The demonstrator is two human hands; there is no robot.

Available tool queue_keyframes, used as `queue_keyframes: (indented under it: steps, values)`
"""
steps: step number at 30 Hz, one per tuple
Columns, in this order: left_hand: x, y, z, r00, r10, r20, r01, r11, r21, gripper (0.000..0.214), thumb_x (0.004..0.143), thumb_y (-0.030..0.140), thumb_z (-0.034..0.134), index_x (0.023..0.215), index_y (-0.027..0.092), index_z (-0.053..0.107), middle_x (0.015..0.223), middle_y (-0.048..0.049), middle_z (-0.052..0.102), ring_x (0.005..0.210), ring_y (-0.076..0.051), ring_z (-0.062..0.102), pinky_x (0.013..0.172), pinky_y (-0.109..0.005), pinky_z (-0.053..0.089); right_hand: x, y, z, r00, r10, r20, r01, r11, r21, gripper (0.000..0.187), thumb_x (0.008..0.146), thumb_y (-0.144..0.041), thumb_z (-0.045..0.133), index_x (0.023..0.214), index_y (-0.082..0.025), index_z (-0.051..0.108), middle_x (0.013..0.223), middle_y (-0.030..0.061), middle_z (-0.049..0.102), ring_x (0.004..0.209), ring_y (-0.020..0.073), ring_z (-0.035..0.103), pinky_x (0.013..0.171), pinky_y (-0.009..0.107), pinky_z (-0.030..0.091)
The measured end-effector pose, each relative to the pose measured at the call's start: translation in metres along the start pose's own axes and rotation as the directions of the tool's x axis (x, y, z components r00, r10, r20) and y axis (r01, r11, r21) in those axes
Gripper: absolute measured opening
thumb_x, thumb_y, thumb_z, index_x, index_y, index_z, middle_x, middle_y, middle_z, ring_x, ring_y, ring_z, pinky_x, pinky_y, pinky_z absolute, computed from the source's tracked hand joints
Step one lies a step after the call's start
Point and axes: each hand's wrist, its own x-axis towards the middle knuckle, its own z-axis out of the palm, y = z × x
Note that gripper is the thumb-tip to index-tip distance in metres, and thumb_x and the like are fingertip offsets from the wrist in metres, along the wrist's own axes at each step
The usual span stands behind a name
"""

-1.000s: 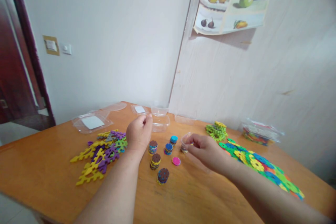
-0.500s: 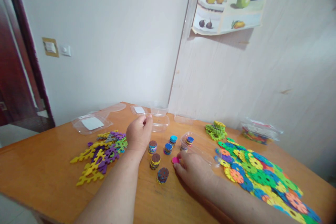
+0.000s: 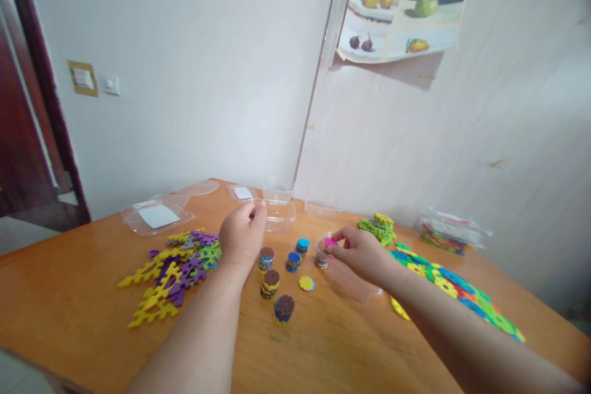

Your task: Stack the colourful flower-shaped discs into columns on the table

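My right hand point(image 3: 362, 255) pinches a pink notched disc point(image 3: 330, 242) above the left end of a clear plastic tray point(image 3: 353, 283). Closed into a fist, my left hand point(image 3: 242, 233) rests near a clear plastic container point(image 3: 282, 212); whatever its fingers hold is hidden. Between the hands stand several short stacks of small notched discs: brown-topped stacks point(image 3: 284, 306), a blue-topped stack point(image 3: 293, 260) and a light-blue-topped stack point(image 3: 302, 245). One stack point(image 3: 322, 260) shows by the tray's left end. A yellow disc point(image 3: 306, 284) lies in front of them.
Yellow and purple interlocking pieces point(image 3: 178, 274) are heaped at left. At right spread large colourful gear-shaped discs point(image 3: 455, 286), with a green pile point(image 3: 376, 231) behind and a filled clear bag point(image 3: 455, 232). Clear lids point(image 3: 157, 215) lie along the back left.
My right hand has lifted the pink disc and carried it up and away, over the tray's end. The yellow disc is now exposed. My left hand stays nearly still.
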Motion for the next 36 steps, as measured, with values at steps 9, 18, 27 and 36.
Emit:
queue_keyframes:
  steps: [9,18,27,36]
  values:
    - [0.001,0.001,-0.001,1.0,-0.014,0.015,0.014,1.0,-0.006,0.044,0.093,0.048,0.044,0.06,0.02,0.044,0.056,0.0035,0.037,0.057,-0.012,0.034,0.057,-0.028,0.019,0.027,0.015,0.012,0.982,0.05,0.183,-0.059,0.997,0.044,0.021,0.076,-0.035,0.071,0.081,-0.015,0.074,0.06,-0.0024,0.056,0.058,0.0124,0.05,0.052,0.024,0.031]
    - [0.001,0.0,0.0,1.0,-0.005,0.005,0.004,1.0,0.002,0.045,0.093,0.05,0.043,0.06,0.019,0.045,0.056,0.0035,0.038,0.057,-0.011,0.034,0.057,-0.028,0.018,-0.008,0.003,0.008,0.995,-0.104,0.015,0.097,0.965,0.245,0.019,0.088,-0.034,0.058,0.086,-0.018,0.069,0.073,0.0001,0.066,0.065,0.0136,0.054,0.057,0.024,0.036]
    - [0.0,0.003,-0.002,1.0,-0.008,0.015,0.008,1.0,-0.006,0.045,0.093,0.05,0.044,0.06,0.019,0.045,0.056,0.0036,0.037,0.057,-0.011,0.034,0.057,-0.028,0.018,-0.062,-0.029,0.048,0.984,-0.09,0.153,0.107,0.988,-0.11,0.025,0.09,-0.038,0.056,0.103,-0.021,0.069,0.093,0.0085,0.074,0.087,0.0227,0.067,0.066,0.028,0.038]
    - [0.0,0.002,-0.001,1.0,-0.006,0.011,0.007,1.0,-0.006,0.044,0.092,0.049,0.045,0.059,0.02,0.044,0.055,0.0034,0.038,0.057,-0.012,0.035,0.057,-0.028,0.019,-0.055,-0.03,0.058,0.985,-0.085,0.148,0.108,0.982,-0.156,0.028,0.091,-0.036,0.052,0.108,-0.021,0.068,0.093,0.0102,0.076,0.087,0.0257,0.07,0.064,0.029,0.038]
